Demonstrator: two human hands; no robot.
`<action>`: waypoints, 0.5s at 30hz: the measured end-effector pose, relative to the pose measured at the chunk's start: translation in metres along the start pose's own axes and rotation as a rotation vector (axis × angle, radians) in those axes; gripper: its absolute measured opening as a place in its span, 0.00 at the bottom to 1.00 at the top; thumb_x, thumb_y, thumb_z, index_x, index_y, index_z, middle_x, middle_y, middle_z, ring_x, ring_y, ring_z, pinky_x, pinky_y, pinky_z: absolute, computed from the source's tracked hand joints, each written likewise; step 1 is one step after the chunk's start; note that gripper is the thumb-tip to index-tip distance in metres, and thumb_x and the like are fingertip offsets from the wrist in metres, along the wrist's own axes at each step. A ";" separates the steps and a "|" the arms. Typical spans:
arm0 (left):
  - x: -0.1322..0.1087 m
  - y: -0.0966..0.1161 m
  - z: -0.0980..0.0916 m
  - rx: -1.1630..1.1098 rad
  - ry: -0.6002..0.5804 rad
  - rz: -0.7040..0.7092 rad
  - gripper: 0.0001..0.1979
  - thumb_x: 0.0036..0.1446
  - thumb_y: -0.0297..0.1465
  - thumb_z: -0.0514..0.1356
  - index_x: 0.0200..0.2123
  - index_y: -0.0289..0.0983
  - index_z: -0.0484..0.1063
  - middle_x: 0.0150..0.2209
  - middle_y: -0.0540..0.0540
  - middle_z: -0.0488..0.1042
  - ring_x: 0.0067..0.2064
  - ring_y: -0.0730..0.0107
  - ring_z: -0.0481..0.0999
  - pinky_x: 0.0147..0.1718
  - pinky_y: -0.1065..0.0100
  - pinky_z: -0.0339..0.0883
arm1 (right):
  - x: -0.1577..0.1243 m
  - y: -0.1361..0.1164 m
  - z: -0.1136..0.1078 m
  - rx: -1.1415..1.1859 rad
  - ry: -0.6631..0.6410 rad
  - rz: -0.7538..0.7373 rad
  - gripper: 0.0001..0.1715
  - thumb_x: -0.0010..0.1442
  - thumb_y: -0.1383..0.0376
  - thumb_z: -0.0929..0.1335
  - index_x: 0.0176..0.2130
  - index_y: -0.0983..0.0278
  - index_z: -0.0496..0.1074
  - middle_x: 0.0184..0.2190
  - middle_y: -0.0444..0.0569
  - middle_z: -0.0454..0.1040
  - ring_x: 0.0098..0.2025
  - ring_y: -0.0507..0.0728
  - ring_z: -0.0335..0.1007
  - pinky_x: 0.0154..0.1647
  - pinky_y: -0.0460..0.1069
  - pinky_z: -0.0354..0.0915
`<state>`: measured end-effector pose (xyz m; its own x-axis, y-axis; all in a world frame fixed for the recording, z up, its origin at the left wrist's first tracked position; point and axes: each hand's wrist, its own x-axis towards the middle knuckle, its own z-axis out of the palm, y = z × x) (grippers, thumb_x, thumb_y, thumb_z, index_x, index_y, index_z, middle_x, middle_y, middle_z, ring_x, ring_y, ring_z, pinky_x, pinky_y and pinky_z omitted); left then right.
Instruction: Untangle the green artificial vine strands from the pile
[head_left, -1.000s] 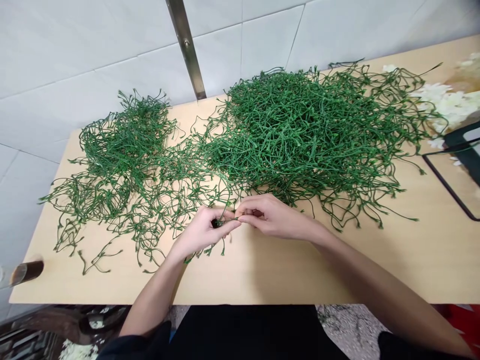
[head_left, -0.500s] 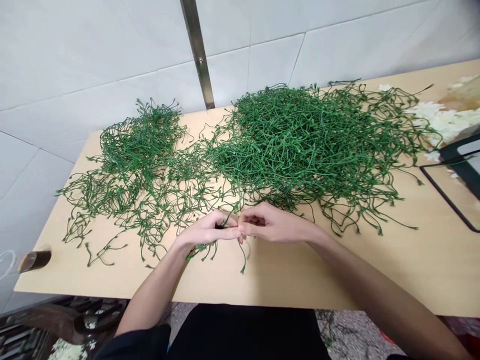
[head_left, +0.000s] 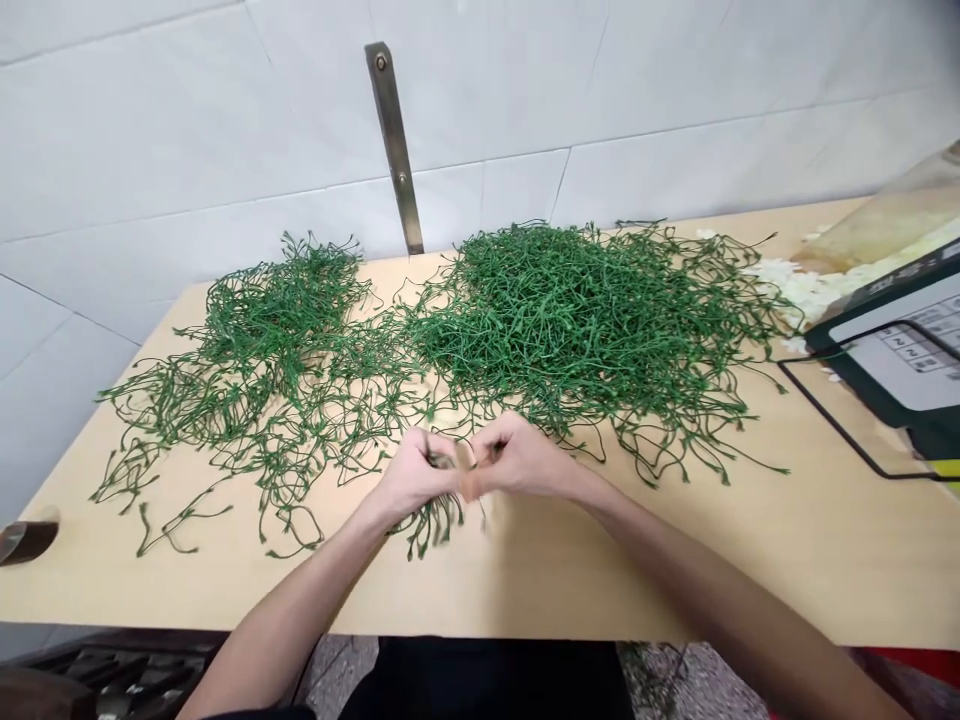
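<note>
My left hand (head_left: pixel 415 472) is closed in a pinch around several thin green artificial stems (head_left: pixel 429 528), whose forked ends hang below its palm. My right hand (head_left: pixel 523 460) meets it fingertip to fingertip over the front of the table. Its fingers are pinched together, partly smeared by motion, and a thin dark strand loops between the two hands. What exactly lies in the right fingertips is hidden. Just behind the hands spreads a large tangled heap of the same green stems (head_left: pixel 555 320). To the left lies a smaller heap (head_left: pixel 289 305), with looser stems in front of it.
At the right stand a dark green box (head_left: pixel 900 350) with a white label and a thin black frame (head_left: pixel 836 430). White petals (head_left: pixel 791 285) lie behind them. A cup of dark liquid (head_left: pixel 28 540) is at the left edge. A metal strip (head_left: pixel 397 155) runs down the tiled wall.
The view has tilted up and turned rightward, showing more of the box. Both hands stay together; the single stem hanging clearly below the right fingertips is now mostly hidden or blurred.
</note>
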<state>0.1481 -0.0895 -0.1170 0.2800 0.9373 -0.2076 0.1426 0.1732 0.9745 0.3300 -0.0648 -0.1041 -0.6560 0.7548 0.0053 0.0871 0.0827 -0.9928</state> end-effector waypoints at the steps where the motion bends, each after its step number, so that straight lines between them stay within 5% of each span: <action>1: 0.000 0.002 -0.003 0.012 0.094 0.017 0.27 0.33 0.46 0.74 0.11 0.34 0.62 0.13 0.55 0.54 0.19 0.82 0.51 0.19 0.72 0.44 | -0.002 -0.002 -0.003 -0.047 0.105 -0.014 0.40 0.40 0.43 0.77 0.14 0.63 0.50 0.14 0.36 0.45 0.20 0.45 0.39 0.21 0.46 0.36; 3: 0.000 0.008 -0.011 0.029 0.228 0.040 0.24 0.35 0.43 0.74 0.13 0.34 0.64 0.14 0.55 0.58 0.19 0.81 0.54 0.19 0.72 0.46 | -0.007 -0.009 -0.010 -0.142 0.309 -0.037 0.39 0.40 0.44 0.77 0.13 0.63 0.51 0.13 0.37 0.47 0.19 0.45 0.39 0.20 0.47 0.36; 9: 0.000 0.025 -0.016 -0.197 0.063 0.056 0.25 0.52 0.53 0.59 0.31 0.34 0.74 0.15 0.53 0.64 0.19 0.77 0.60 0.20 0.72 0.52 | -0.007 -0.042 -0.040 -0.407 0.505 -0.061 0.29 0.52 0.44 0.72 0.19 0.65 0.68 0.14 0.40 0.58 0.18 0.47 0.48 0.19 0.46 0.48; 12: 0.002 0.026 -0.008 -0.290 0.016 -0.016 0.20 0.51 0.47 0.60 0.33 0.35 0.70 0.17 0.51 0.68 0.19 0.73 0.63 0.19 0.72 0.52 | 0.004 -0.060 -0.073 -0.649 0.671 -0.129 0.29 0.58 0.45 0.68 0.45 0.65 0.76 0.33 0.53 0.77 0.24 0.51 0.64 0.28 0.49 0.62; 15: 0.004 0.028 -0.003 -0.267 0.018 -0.015 0.14 0.49 0.40 0.62 0.31 0.36 0.66 0.19 0.48 0.72 0.22 0.72 0.67 0.21 0.72 0.55 | 0.011 -0.074 -0.097 -0.971 0.784 -0.176 0.42 0.61 0.46 0.66 0.64 0.70 0.62 0.54 0.67 0.71 0.30 0.54 0.71 0.43 0.56 0.65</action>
<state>0.1503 -0.0794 -0.0899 0.2626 0.9388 -0.2228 -0.1098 0.2585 0.9598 0.3892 0.0012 -0.0192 -0.1235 0.8401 0.5282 0.7762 0.4134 -0.4760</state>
